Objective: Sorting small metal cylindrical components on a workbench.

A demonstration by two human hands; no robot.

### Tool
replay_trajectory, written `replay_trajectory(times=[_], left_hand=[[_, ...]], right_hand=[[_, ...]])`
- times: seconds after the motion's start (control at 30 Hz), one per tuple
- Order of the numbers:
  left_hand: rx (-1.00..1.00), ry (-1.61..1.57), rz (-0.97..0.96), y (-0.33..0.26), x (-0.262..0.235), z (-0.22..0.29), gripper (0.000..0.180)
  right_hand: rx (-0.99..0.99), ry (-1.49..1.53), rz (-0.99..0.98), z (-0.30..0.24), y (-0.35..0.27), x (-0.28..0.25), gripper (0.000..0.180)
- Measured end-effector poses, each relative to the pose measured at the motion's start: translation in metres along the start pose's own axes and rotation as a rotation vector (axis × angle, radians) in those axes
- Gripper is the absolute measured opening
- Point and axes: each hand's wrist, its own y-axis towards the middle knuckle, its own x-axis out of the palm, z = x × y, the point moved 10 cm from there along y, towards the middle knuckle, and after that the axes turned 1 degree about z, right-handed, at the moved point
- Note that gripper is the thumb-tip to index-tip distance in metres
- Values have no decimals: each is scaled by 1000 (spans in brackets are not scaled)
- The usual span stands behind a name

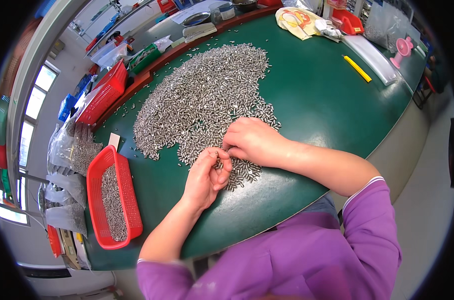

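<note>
A wide pile of small shiny metal parts (207, 90), short and rod-like, is spread over the green tabletop (317, 100). At the near edge of this pile my two hands are close together. My left hand (207, 175) is turned partly palm up with its fingers curled, and a few of the small metal parts show between thumb and fingers. My right hand (252, 140) rests palm down on the parts beside it, fingers bent and tips pointing toward the left hand. Whatever the right fingertips hold is hidden.
On the left stands a red plastic basket (132, 200) with more metal parts inside. Filled clear bags (69, 190) lie beyond it. Another red basket (107, 92) is at the far left. A yellow cutter-like tool (357, 69) and a pink fan (402, 50) are at the right.
</note>
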Motion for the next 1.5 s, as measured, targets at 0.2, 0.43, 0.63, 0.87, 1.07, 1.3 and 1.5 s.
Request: replay_trajectory(times=[0.2, 0.43, 0.63, 0.87, 1.07, 1.3, 1.5], left_hand=[[-2, -6, -7, -1, 3, 1, 18], [30, 44, 72, -1, -2, 2, 11], [40, 0, 34, -1, -2, 4, 7], [7, -7, 32, 0, -4, 0, 16], [-2, -10, 34, 0, -5, 0, 15], [15, 42, 20, -1, 2, 1, 14], [-6, 106, 9, -1, 3, -1, 14]], right_hand=[[3, 34, 121, -2, 4, -23, 13], [32, 513, 109, -9, 5, -24, 10], [61, 71, 162, 1, -1, -28, 25], [44, -29, -43, 7, 1, 0, 15], [17, -63, 66, 1, 0, -7, 9], [-148, 29, 248, -28, 2, -45, 9], [-80, 265, 120, -16, 4, -23, 15]])
